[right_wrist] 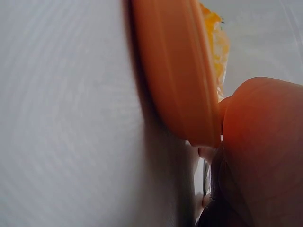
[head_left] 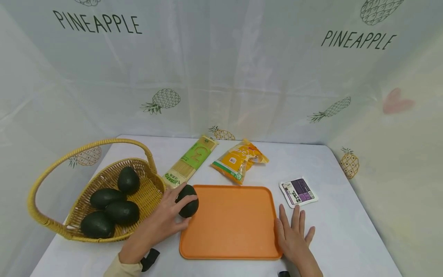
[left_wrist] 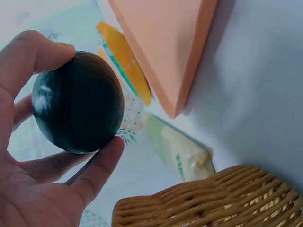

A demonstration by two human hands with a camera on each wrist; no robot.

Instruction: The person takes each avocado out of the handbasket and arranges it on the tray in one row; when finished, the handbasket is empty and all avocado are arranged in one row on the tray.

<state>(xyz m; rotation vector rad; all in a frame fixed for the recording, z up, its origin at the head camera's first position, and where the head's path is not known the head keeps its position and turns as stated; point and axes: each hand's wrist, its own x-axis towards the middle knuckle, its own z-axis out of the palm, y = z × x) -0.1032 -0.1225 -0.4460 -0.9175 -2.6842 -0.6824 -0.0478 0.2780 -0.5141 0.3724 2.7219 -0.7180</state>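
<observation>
My left hand (head_left: 169, 213) grips a dark green avocado (head_left: 188, 201) between thumb and fingers, over the left edge of the orange tray (head_left: 230, 223). In the left wrist view the avocado (left_wrist: 78, 101) shows whole, with fingertips at its top and underside. To the left, a wicker basket (head_left: 150, 192) with a tall handle holds several more avocados (head_left: 122, 212). My right hand (head_left: 294, 238) lies beside the tray's right edge with its fingers spread and straight. In the right wrist view its thumb side is right at the tray's rim (right_wrist: 180, 75).
Behind the tray lie a pack of noodles (head_left: 191, 159) and a yellow-orange bag (head_left: 238, 161). A small white and purple packet (head_left: 298, 191) sits just past my right fingertips. The basket handle (head_left: 45, 182) arches high at the left. A pineapple-print curtain (head_left: 221, 77) hangs behind the table.
</observation>
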